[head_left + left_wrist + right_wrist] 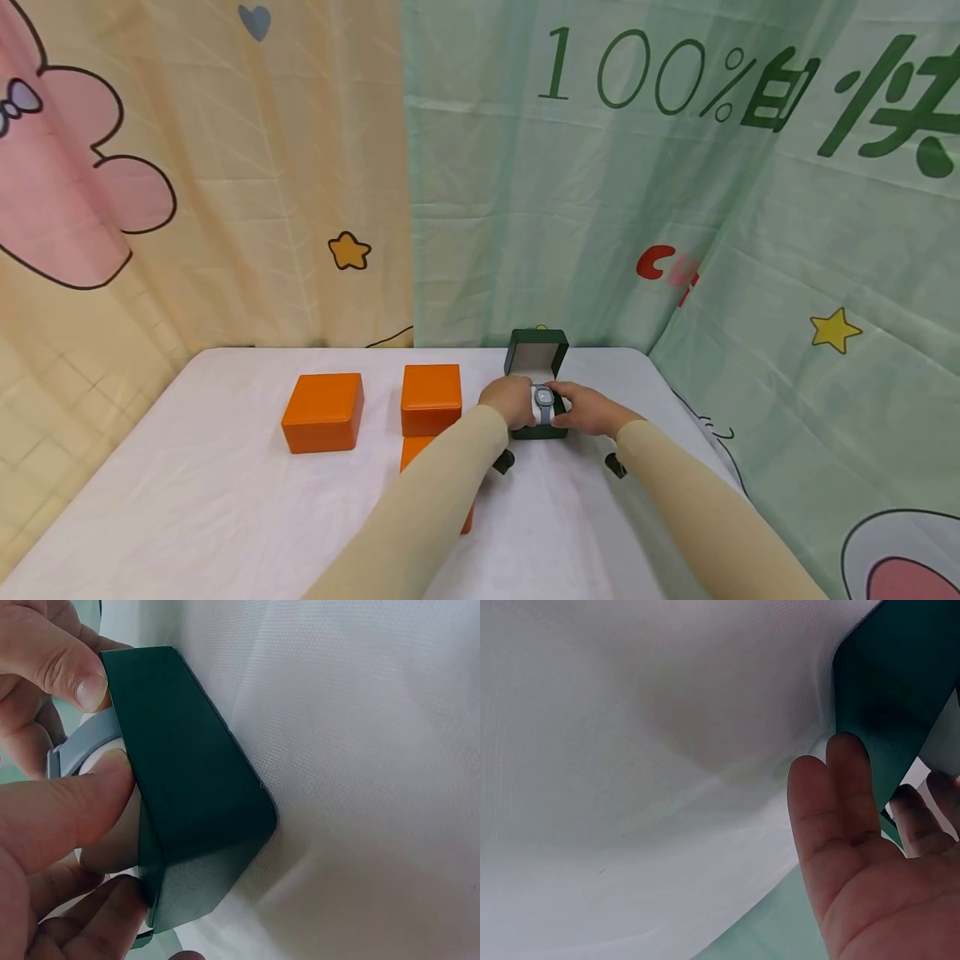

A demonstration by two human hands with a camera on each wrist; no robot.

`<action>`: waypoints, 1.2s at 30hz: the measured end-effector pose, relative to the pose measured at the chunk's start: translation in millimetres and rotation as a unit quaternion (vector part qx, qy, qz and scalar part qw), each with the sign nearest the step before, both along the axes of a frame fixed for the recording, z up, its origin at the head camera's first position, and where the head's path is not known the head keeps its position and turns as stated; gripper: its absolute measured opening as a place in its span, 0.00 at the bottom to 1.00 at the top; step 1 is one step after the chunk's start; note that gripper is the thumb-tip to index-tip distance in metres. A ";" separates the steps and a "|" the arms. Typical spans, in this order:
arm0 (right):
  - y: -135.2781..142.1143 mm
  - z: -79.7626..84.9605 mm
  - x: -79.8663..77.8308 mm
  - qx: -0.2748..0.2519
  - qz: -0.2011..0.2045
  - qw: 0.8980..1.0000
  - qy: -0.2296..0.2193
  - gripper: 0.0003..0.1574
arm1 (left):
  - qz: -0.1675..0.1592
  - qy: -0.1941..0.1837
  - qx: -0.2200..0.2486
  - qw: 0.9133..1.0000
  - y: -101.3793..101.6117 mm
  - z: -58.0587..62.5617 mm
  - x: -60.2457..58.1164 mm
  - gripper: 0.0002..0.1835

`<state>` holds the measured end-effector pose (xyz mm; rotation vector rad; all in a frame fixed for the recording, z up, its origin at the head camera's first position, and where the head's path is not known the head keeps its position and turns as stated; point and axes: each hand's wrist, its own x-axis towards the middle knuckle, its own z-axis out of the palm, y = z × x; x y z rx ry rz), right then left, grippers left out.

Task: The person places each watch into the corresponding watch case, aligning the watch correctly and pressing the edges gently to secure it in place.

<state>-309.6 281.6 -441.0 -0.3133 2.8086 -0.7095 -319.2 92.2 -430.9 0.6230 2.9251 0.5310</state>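
Observation:
A dark green watch box (pixel 536 432) stands on the table with its lid (pixel 557 354) up. In it sits a wristwatch (pixel 544 398) with a grey-blue strap, wrapped round a pale cushion (pixel 97 754). My left hand (pixel 512 402) grips the cushion from the left; its thumb (pixel 97 787) presses on the near side and lower fingers touch the box's side. From the right, my right hand (pixel 592 407) curls thumb and index finger about the watch and cushion, the thumb at the box's front rim. Two other right fingers (pixel 831 791) lie straight beside the box wall.
One orange box (pixel 322 412) stands at the left of the white-covered table (pixel 225 500). Another orange box (pixel 431 400) is left of my left hand, with more orange (pixel 415 450) partly hidden under my left forearm. Printed curtains (pixel 480 208) hang behind the table.

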 end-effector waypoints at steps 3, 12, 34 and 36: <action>-0.2 -0.6 -0.9 0.005 0.002 1.000 0.001 0.45 | 0.005 0.010 -0.004 1.000 1.5 0.3 2.3 0.21; 0.5 -1.2 2.3 0.004 -0.016 1.000 -0.016 0.45 | 0.014 0.003 0.006 1.000 3.7 -3.5 3.5 0.20; -5.4 0.9 -3.8 0.029 -0.007 1.000 0.000 0.45 | -0.007 -0.017 0.030 0.999 -6.7 -9.7 -8.6 0.22; -5.3 0.8 -3.8 0.021 -0.007 1.000 0.004 0.44 | -0.004 -0.019 0.035 0.999 -6.0 -10.9 -8.6 0.21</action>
